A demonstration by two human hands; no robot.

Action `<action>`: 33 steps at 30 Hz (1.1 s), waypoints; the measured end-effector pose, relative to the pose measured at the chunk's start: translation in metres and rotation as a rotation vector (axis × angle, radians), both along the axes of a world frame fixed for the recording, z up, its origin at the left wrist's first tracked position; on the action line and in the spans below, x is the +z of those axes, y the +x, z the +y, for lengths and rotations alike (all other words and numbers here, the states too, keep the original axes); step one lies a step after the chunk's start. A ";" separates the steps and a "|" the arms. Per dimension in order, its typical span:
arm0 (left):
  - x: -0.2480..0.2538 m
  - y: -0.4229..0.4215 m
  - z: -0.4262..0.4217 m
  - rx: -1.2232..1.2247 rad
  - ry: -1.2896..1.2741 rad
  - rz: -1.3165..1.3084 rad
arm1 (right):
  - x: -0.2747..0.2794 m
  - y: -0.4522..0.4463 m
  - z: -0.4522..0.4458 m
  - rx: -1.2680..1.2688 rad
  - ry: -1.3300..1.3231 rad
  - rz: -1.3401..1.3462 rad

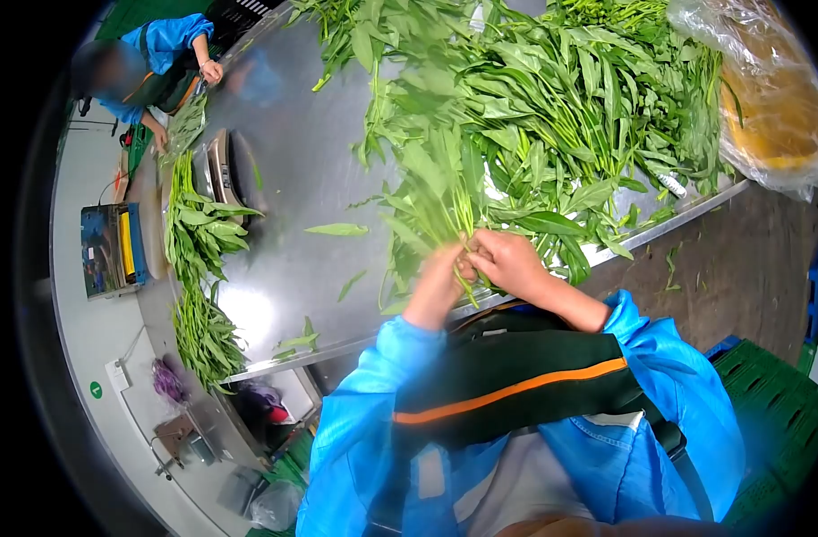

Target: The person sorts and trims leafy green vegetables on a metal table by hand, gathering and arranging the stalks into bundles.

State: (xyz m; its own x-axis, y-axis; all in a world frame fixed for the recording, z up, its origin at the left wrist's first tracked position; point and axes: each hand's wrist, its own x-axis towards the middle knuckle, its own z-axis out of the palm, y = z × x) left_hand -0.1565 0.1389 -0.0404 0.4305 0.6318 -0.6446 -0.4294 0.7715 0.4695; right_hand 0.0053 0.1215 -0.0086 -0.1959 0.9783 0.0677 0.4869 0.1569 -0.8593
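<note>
Both my hands meet at the table's near edge, around the stems of a small bunch of leafy greens (436, 183) that look like water spinach. My left hand (438, 282), slightly blurred, is closed on the stems from the left. From the right, my right hand (509, 261) pinches the same stems with bent fingers. The bunch's leaves point away from me and are partly smeared by motion. Just beyond and to the right lies a big heap of the same greens (561, 116).
The metal table (311, 143) carries loose leaves (337, 230) and more greens (203, 224) along its left end. A co-worker (172, 49) handles a clear bag there, near a scale (219, 170). A plastic-covered yellow container (776, 116) stands far right; green crates (776, 403) are lower right.
</note>
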 end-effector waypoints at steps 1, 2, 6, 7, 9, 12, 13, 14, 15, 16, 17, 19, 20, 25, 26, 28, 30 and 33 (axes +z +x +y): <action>-0.002 -0.002 0.002 0.008 -0.028 -0.053 | 0.004 -0.001 0.001 0.007 -0.010 -0.042; -0.003 -0.001 0.002 0.013 -0.013 -0.019 | 0.008 -0.003 0.002 0.014 -0.020 -0.083; 0.016 0.011 0.002 0.055 0.029 0.156 | 0.013 -0.006 0.003 0.152 0.120 -0.211; 0.018 0.012 0.001 0.071 0.034 0.209 | 0.016 -0.007 0.000 0.198 0.166 -0.209; 0.010 0.004 0.006 0.123 0.055 0.225 | 0.026 -0.011 -0.011 0.292 0.256 -0.205; 0.022 -0.001 0.012 0.201 0.059 0.241 | 0.025 -0.017 -0.022 0.214 0.361 -0.019; 0.029 -0.001 0.014 0.230 0.057 0.242 | 0.023 -0.015 -0.017 0.063 0.304 0.011; 0.025 -0.008 0.013 0.208 0.099 0.133 | 0.022 -0.009 -0.009 -0.136 0.007 0.031; 0.022 -0.010 0.010 0.208 0.115 0.138 | 0.000 -0.004 0.001 -0.249 -0.282 0.440; 0.019 -0.011 0.008 0.204 0.134 0.141 | -0.019 0.002 0.004 -0.184 -0.363 0.490; 0.018 -0.010 0.008 0.197 0.155 0.142 | -0.029 0.005 0.007 -0.120 -0.441 0.537; 0.018 -0.004 0.006 0.208 0.181 0.163 | -0.016 0.008 0.013 -0.081 -0.808 0.767; 0.019 -0.003 0.004 0.214 0.186 0.170 | -0.009 0.006 0.015 -0.056 -0.996 0.880; 0.025 -0.002 0.010 0.361 0.097 0.203 | -0.002 -0.003 0.006 -0.004 -0.761 0.672; 0.028 -0.004 0.013 0.376 0.081 0.180 | 0.001 -0.002 0.000 0.042 -0.665 0.746; 0.030 -0.009 0.018 0.405 0.064 0.107 | 0.014 0.005 -0.006 0.127 -0.492 0.701; 0.039 -0.010 0.020 0.476 0.063 0.161 | 0.036 0.012 -0.009 0.081 -0.403 0.650; 0.047 -0.006 0.022 0.409 0.146 0.221 | 0.022 0.020 0.002 -0.077 -0.262 0.326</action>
State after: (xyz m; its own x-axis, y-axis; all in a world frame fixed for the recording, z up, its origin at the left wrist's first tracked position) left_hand -0.1628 0.1614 0.0065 -0.0094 0.8115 -0.5843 -0.5611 0.4793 0.6748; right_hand 0.0256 0.1232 0.0138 -0.1307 0.9817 -0.1388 0.1850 -0.1134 -0.9762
